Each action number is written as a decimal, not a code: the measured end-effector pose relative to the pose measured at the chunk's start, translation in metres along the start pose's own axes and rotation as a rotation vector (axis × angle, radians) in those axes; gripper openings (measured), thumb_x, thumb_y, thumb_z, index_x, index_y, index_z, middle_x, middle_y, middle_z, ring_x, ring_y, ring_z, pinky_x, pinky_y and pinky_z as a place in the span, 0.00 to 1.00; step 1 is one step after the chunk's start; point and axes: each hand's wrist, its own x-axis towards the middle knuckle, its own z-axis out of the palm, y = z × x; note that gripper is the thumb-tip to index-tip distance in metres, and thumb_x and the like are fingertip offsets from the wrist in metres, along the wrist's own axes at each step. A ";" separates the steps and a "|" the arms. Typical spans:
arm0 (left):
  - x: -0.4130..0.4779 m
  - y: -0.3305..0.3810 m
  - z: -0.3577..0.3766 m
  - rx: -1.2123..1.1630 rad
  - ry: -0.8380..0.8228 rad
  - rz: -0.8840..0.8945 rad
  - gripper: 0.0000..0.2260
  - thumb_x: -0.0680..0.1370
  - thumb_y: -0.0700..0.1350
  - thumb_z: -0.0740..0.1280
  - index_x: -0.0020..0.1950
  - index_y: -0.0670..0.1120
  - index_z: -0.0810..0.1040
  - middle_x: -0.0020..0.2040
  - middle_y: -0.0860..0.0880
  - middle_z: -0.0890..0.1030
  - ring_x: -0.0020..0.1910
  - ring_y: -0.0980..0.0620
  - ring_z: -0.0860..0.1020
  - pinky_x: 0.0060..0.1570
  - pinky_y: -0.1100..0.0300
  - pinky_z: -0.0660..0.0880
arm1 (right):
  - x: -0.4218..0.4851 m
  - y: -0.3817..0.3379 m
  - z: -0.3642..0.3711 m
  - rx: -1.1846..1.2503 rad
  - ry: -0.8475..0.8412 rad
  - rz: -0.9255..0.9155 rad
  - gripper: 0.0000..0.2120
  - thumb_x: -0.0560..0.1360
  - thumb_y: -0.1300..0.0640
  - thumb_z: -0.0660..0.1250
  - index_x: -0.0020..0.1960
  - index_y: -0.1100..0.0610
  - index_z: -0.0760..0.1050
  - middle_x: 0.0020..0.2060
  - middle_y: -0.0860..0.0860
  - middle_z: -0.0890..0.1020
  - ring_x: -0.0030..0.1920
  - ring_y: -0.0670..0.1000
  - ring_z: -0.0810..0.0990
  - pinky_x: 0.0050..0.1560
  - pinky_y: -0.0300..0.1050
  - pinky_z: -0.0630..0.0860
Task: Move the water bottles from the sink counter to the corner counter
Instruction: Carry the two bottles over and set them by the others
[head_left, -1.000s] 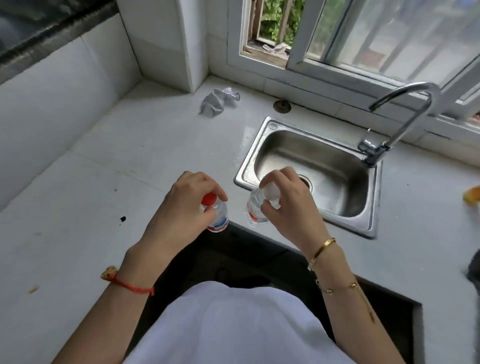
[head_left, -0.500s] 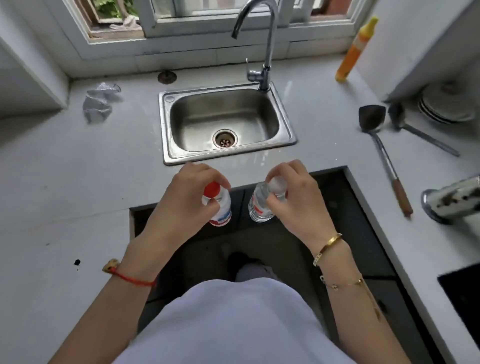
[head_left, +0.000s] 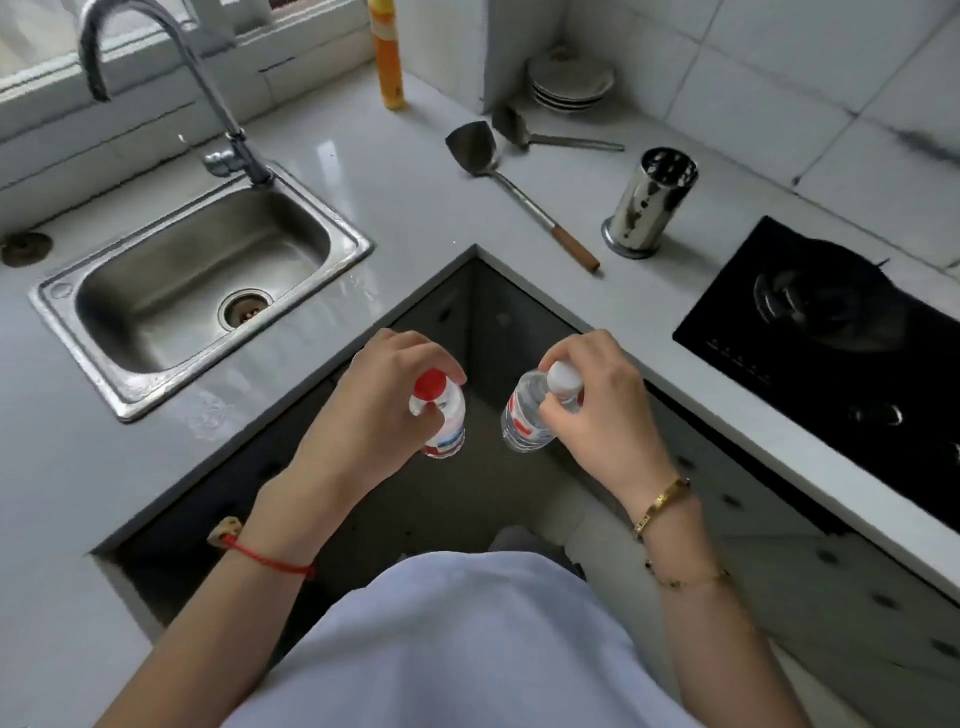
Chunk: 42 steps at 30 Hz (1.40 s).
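Note:
My left hand (head_left: 363, 415) grips a small clear water bottle with a red cap (head_left: 441, 415) by its neck. My right hand (head_left: 597, 410) holds a second small bottle with a white cap (head_left: 524, 415) the same way. Both bottles hang upright in the air over the dark floor gap, in front of the counter's inner corner. The steel sink (head_left: 202, 280) lies to the upper left. The white corner counter (head_left: 415, 187) stretches beyond the hands, toward the tiled wall.
On the corner counter lie a metal spatula with a wooden handle (head_left: 519, 192), a ladle (head_left: 524, 132), a shiny steel utensil holder (head_left: 649, 202), stacked plates (head_left: 569, 83) and an orange bottle (head_left: 388, 57). A black gas hob (head_left: 831, 338) fills the right counter. The tap (head_left: 171, 78) arches over the sink.
The view has swung to the right, from the left counter past the sink to the corner by the hob. Both hands have kept their bottles, held in front of me.

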 end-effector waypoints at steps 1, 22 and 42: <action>0.005 0.010 0.006 0.006 -0.016 0.034 0.16 0.67 0.39 0.71 0.50 0.55 0.79 0.51 0.56 0.80 0.52 0.55 0.73 0.45 0.64 0.71 | -0.007 0.009 -0.008 0.000 0.026 0.032 0.11 0.68 0.62 0.71 0.48 0.53 0.73 0.49 0.49 0.72 0.44 0.48 0.77 0.44 0.43 0.81; 0.053 0.281 0.178 -0.105 -0.319 0.633 0.17 0.65 0.35 0.71 0.49 0.53 0.81 0.49 0.56 0.80 0.50 0.55 0.73 0.45 0.70 0.68 | -0.195 0.195 -0.186 -0.111 0.428 0.487 0.11 0.68 0.64 0.69 0.47 0.52 0.73 0.48 0.46 0.72 0.38 0.45 0.74 0.34 0.32 0.69; 0.020 0.501 0.327 -0.162 -0.810 1.232 0.17 0.65 0.34 0.69 0.49 0.52 0.80 0.48 0.57 0.79 0.52 0.56 0.73 0.50 0.66 0.72 | -0.369 0.277 -0.248 -0.165 0.887 1.070 0.10 0.66 0.60 0.68 0.47 0.55 0.73 0.47 0.50 0.74 0.38 0.48 0.74 0.39 0.38 0.72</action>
